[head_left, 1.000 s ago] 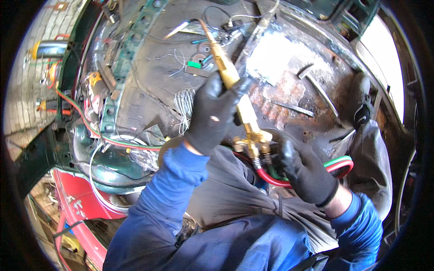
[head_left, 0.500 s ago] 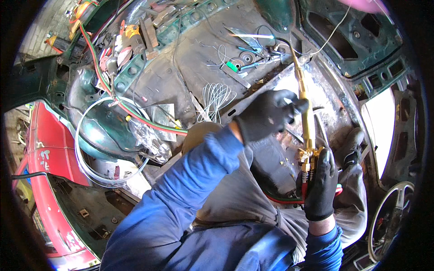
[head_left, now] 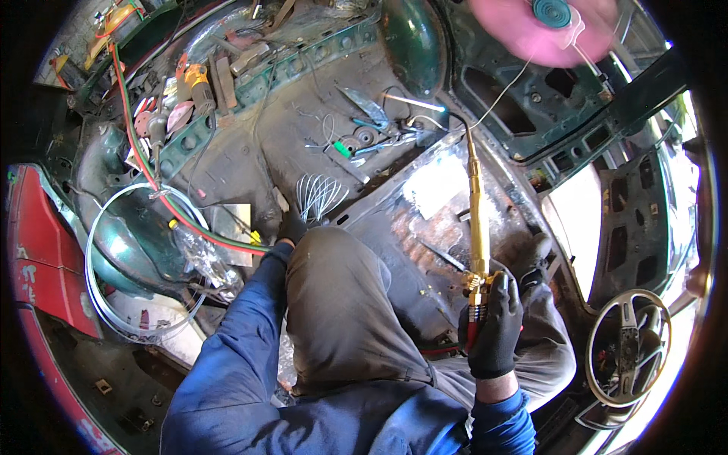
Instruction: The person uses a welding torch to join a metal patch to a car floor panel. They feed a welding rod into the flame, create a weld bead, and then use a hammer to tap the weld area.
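In my right hand [head_left: 493, 326], in a black glove, is a brass gas torch [head_left: 478, 220], gripped round its lower end by the valves. The torch stands tall across the view, its thin neck bending left at the top, where a bright flame [head_left: 417, 101] burns from the tip. My left hand [head_left: 293, 226], also in a black glove, is down beside my raised knee, close to a loose bundle of thin wire [head_left: 318, 196]. The knee and the dark surroundings hide most of its fingers, so its grip does not show.
Red and green hoses [head_left: 136, 148] run in from the left, past a ring of pale wire [head_left: 91, 262]. Hand tools [head_left: 383, 140] and a yellow power tool [head_left: 199, 85] lie on the bare metal car floor [head_left: 243, 163]. A steering wheel [head_left: 594, 345] is at right, a pink fan [head_left: 516, 26] above.
My left hand has moved from beside the torch barrel down and left to the wire bundle by my knee. My right hand keeps hold of the torch, and the whole view has shifted.
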`<move>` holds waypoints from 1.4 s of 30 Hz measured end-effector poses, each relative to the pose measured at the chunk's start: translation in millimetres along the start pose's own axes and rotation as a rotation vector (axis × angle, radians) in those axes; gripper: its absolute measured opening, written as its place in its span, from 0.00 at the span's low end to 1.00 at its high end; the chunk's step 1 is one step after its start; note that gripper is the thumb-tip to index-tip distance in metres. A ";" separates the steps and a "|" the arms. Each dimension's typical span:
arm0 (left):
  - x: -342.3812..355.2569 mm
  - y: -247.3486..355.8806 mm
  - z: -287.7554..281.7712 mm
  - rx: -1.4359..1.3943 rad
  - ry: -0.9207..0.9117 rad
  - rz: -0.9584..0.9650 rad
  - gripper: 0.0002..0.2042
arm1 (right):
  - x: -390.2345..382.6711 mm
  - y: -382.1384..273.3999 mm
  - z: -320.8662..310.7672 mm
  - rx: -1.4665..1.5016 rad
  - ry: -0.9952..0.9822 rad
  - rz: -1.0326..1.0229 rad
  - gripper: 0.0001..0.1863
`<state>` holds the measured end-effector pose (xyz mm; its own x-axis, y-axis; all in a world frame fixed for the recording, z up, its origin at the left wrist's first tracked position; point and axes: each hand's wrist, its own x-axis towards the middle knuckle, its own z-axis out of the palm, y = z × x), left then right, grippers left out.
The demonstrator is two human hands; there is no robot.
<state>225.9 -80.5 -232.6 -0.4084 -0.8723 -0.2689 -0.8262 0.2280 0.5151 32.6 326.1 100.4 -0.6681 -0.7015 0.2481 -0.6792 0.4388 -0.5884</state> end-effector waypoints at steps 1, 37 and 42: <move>-3.0 -11.0 10.8 -0.002 0.038 -0.009 0.60 | 0.7 -5.3 -3.4 -0.085 0.026 -0.092 0.33; -67.8 101.8 -193.2 -0.809 -0.093 0.570 0.22 | -16.5 -41.9 -18.3 0.185 -0.027 0.100 0.28; -77.7 101.8 -211.8 -0.774 -0.165 0.495 0.19 | -15.8 -58.7 -26.1 -0.102 0.023 -0.176 0.28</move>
<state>255.7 -81.1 13.1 -0.7440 -0.6667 0.0446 -0.0788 0.1538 0.9850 75.1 326.0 151.0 -0.5426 -0.7600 0.3579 -0.8123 0.3662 -0.4539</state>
